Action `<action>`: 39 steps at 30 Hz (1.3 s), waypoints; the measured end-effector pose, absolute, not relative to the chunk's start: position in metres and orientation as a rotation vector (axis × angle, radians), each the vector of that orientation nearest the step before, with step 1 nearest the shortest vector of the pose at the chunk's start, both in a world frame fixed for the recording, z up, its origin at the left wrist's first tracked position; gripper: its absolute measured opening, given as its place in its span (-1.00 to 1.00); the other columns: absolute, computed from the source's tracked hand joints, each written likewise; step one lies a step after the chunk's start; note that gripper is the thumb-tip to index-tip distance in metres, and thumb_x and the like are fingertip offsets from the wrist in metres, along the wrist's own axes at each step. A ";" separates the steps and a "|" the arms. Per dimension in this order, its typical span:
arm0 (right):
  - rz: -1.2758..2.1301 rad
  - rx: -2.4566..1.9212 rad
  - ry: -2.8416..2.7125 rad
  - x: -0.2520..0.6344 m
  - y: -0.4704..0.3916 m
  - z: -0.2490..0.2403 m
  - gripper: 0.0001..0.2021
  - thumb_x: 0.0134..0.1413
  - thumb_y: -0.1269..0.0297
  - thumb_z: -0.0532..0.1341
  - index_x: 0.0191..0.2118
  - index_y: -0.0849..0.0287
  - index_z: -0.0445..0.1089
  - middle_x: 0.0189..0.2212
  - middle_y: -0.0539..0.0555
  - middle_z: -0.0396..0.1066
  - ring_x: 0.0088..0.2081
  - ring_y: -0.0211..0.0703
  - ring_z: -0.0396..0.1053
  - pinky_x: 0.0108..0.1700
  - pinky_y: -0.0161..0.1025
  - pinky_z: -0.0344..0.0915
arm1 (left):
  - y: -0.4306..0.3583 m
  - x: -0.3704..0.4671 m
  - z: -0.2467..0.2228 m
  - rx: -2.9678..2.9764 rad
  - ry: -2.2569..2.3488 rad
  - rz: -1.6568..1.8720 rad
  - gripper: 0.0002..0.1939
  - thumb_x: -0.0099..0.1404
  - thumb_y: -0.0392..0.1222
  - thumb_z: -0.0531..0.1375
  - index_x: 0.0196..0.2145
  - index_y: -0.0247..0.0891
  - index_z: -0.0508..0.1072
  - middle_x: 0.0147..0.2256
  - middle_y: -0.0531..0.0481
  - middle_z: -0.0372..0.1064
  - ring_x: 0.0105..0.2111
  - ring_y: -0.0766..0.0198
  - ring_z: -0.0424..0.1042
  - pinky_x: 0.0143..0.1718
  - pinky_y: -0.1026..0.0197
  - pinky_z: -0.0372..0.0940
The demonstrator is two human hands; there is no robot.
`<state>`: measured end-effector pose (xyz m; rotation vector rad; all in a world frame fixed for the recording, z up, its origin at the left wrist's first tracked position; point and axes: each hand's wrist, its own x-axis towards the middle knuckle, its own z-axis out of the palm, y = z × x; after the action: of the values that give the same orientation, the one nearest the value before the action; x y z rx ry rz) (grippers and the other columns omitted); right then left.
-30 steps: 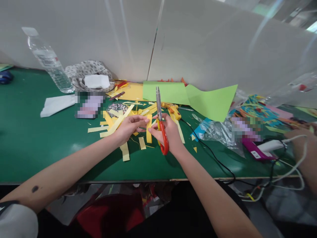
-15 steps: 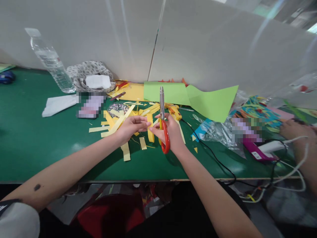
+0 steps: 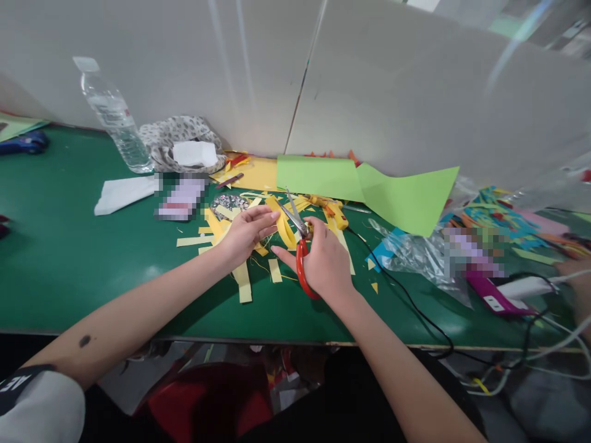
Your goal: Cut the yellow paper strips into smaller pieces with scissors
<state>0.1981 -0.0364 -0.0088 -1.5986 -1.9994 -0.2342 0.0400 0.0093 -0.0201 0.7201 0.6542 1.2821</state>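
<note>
Between its thumb and fingers, my left hand pinches a folded yellow paper strip. My right hand grips red-handled scissors, their blades parted and pointing up and left beside the strip. Whether the blades touch the paper I cannot tell. Pale yellow paper strips lie scattered under and around my left hand. Just behind my right hand rests a yellow glue gun with a black cord.
Green paper sheets lie along the wall. A water bottle, a patterned cloth bag and a blurred phone stand left. Clear plastic wrap, a magenta power strip and another person's hand are at right.
The scissors have tipped left and their blades have opened, coming beside the yellow strip. My right fingers have left the strip. The view has shifted a little to the left.
</note>
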 end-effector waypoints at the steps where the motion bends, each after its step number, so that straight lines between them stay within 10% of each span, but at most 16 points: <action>1: -0.248 -1.605 -2.013 0.198 -0.036 -0.010 -0.26 -0.14 -0.24 0.14 0.02 0.29 0.16 -0.22 0.30 0.40 -0.17 0.14 0.37 -0.25 -0.05 0.28 | 0.010 0.039 -0.021 0.712 0.636 1.296 -0.84 -0.01 -0.32 0.36 -0.44 -0.31 0.45 -0.44 0.07 0.45 -0.41 0.43 0.45 -0.26 0.37 0.36; 39: -0.370 -1.599 -2.044 0.198 -0.036 -0.009 -0.36 -0.05 -0.23 0.08 -0.03 0.25 0.18 -0.27 0.25 0.42 -0.20 0.10 0.37 -0.32 -0.14 0.22 | 0.008 0.040 -0.020 0.726 0.574 1.254 -0.75 -0.05 -0.48 0.32 -0.39 -0.29 0.43 -0.44 0.13 0.41 -0.46 0.50 0.41 -0.36 0.45 0.32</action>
<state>0.1985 -0.0362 -0.0091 -1.5988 -2.0435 -0.3700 0.0401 0.0075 -0.0196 0.7255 0.5735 1.2544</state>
